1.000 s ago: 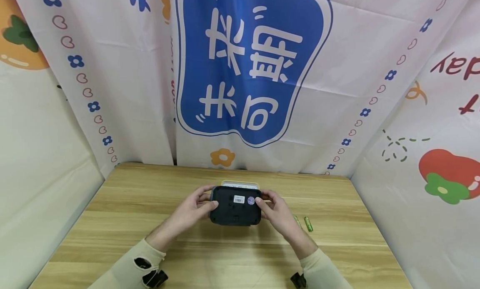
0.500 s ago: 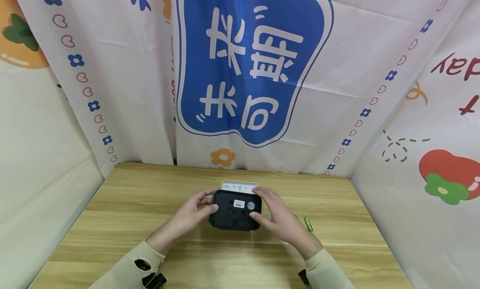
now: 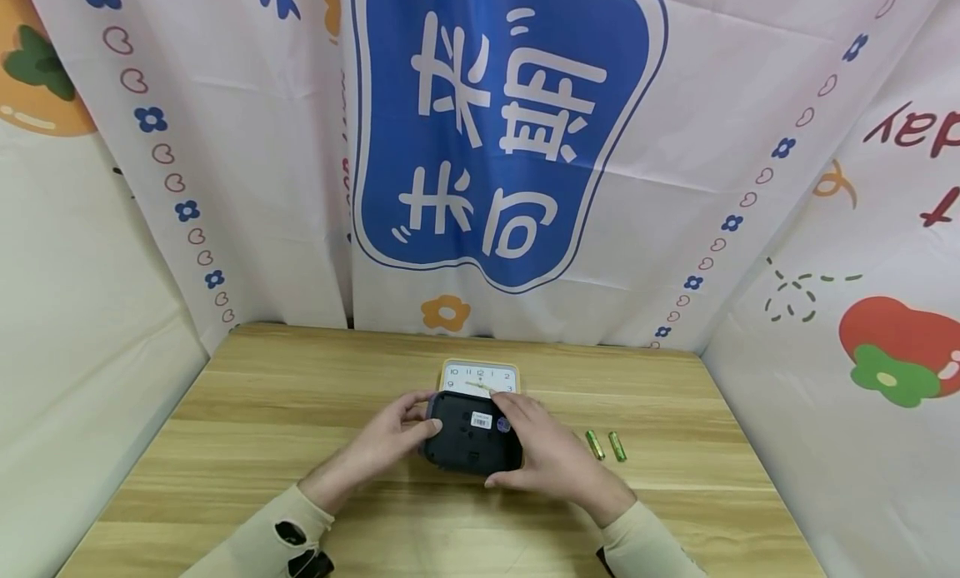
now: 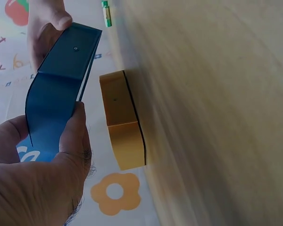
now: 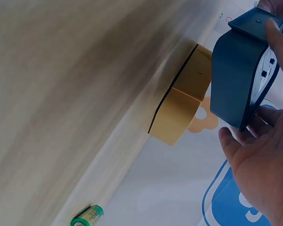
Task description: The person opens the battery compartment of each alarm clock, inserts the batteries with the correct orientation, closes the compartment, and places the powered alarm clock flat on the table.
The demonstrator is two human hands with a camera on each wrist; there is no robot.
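Two hands hold a dark blue rounded-rectangular plastic clock body point(image 3: 472, 432), its back face with a white barcode sticker point(image 3: 481, 421) turned up, above the middle of the wooden table point(image 3: 262, 411). Left hand point(image 3: 386, 436) grips the left edge, thumb on the back face and fingers curled beneath. Right hand point(image 3: 543, 453) clamps the right side, fingers spread across the back, thumb at the near edge. Just beyond, a yellow-framed white clock face point(image 3: 480, 376) lies flat on the table, apparently not touching the body. Two green cylindrical batteries point(image 3: 606, 445) lie side by side right of the right hand.
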